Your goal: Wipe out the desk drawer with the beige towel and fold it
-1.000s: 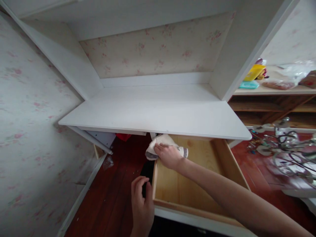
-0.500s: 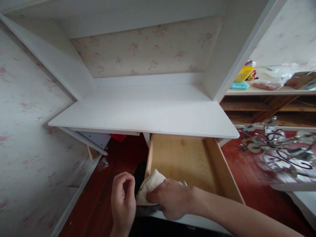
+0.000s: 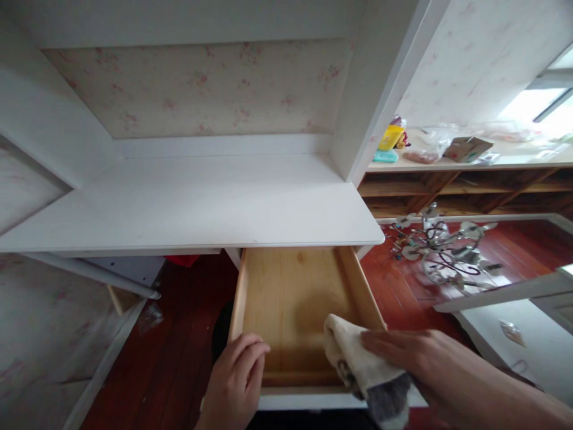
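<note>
A pulled-out wooden drawer with a white front juts toward me from under the white desk. My left hand rests at the drawer's front left corner, its fingers bent together over the edge. In my right hand is a cream and dark grey cloth, bunched up and hanging over the drawer's front right corner. Part of the cloth dangles outside the white front. The right thumb is hidden behind the cloth.
A metal chandelier lies on the red wooden floor at the right. Behind it, a low wooden shelf unit carries bags and a cardboard box. A white furniture piece stands at the lower right.
My right hand has carried the cloth from the drawer's front left corner to its front right. My left hand has come down onto the left corner. The view has turned right.
</note>
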Available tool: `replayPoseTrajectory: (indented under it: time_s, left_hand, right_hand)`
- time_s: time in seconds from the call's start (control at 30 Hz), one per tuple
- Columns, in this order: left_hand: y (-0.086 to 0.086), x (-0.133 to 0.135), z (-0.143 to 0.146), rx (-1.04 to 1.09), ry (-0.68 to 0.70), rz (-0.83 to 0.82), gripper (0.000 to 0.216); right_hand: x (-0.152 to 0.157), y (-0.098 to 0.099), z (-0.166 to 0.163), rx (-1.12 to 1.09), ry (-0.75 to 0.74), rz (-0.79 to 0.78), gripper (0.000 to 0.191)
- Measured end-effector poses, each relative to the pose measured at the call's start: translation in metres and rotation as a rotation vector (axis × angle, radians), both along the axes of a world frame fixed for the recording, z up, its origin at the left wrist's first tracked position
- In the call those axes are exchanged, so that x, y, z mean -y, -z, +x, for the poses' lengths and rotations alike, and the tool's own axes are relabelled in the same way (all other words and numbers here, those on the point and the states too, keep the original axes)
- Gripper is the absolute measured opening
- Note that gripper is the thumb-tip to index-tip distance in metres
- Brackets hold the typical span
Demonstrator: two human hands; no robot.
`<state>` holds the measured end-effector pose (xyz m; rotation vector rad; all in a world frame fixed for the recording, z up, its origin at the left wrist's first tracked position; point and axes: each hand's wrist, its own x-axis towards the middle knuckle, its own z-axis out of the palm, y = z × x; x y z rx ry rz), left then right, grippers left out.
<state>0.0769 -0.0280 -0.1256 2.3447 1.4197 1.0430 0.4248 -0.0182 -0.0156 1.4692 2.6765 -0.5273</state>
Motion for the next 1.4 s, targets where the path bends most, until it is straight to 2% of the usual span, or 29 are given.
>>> replayPoseTrajectory:
  time_s: [0.1, 0.17, 0.23, 0.37, 0.43, 0.53, 0.63, 0.8, 0.97, 1.1, 1.27, 1.4]
  left_hand:
    - [0.004, -0.001, -0.001, -0.044, 0.029, 0.036, 0.017]
    - [0.004, -0.001, -0.002, -0.043, 0.020, 0.046, 0.019]
    - [0.005, -0.001, -0.002, -0.069, 0.009, 0.024, 0.019]
    - [0.008, 0.000, 0.003, -0.214, 0.016, -0.055, 0.021]
    - [0.009, 0.001, 0.005, -0.259, 0.024, -0.095, 0.024]
    - [0.009, 0.003, 0.006, -0.292, 0.009, -0.150, 0.025]
    - [0.006, 0.004, 0.006, -0.341, 0.000, -0.199, 0.023]
    - [0.004, 0.005, 0.006, -0.357, -0.002, -0.260, 0.024]
    - [0.008, 0.008, 0.006, -0.308, -0.036, -0.118, 0.023]
    - [0.010, 0.010, 0.005, -0.277, -0.037, 0.033, 0.020]
    - [0.003, 0.009, 0.001, -0.239, 0.059, 0.069, 0.021]
    - [0.001, 0.008, -0.001, -0.204, 0.048, 0.099, 0.022]
  right_hand:
    - [0.007, -0.010, 0.019, -0.035, 0.014, 0.286, 0.090]
    - [0.014, -0.002, 0.025, -0.026, 0.044, 0.353, 0.090]
    - [0.017, 0.017, 0.024, 0.011, 0.051, 0.254, 0.087]
    - [0.009, 0.062, 0.011, 0.133, 0.045, -0.133, 0.076]
    - [0.001, 0.079, 0.007, 0.128, 0.072, -0.182, 0.078]
    - [-0.010, 0.097, 0.006, 0.103, 0.075, -0.061, 0.077]
    - [-0.027, 0.120, 0.004, 0.134, -0.017, 0.121, 0.063]
    - [-0.083, 0.150, -0.006, 0.223, -0.103, 0.344, 0.039]
    - [-0.147, 0.151, -0.013, 0.269, -0.102, 0.392, 0.044]
    - [-0.172, 0.149, -0.015, 0.271, -0.085, 0.339, 0.049]
    - [-0.171, 0.143, -0.018, 0.230, -0.085, 0.293, 0.054]
    - [-0.145, 0.127, -0.010, 0.202, -0.049, 0.227, 0.060]
